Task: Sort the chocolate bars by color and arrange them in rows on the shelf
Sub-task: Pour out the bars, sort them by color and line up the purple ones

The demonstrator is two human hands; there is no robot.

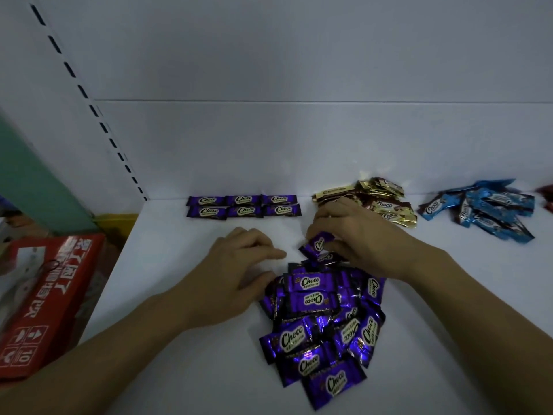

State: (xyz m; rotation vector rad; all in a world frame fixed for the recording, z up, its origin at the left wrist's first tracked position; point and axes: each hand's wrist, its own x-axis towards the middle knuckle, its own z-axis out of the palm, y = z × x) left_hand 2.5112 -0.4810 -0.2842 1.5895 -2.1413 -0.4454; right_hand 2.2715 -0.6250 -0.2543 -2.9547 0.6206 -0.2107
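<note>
A heap of purple chocolate bars (323, 322) lies on the white shelf (191, 354) in front of me. At the back left, purple bars (243, 206) lie in two neat rows of three. My right hand (353, 235) pinches one purple bar (317, 244) just above the heap's far end. My left hand (239, 265) rests beside the heap's left edge, its fingers loosely curled and holding nothing. A gold pile (380, 202) sits behind my right hand, and a blue pile (484, 211) lies further right.
A red cardboard box (45, 301) stands off the shelf's left edge. The white back wall (299, 145) rises behind the rows, with a slotted upright (98, 115) at the left. Something dark red (547, 199) shows at the far right edge.
</note>
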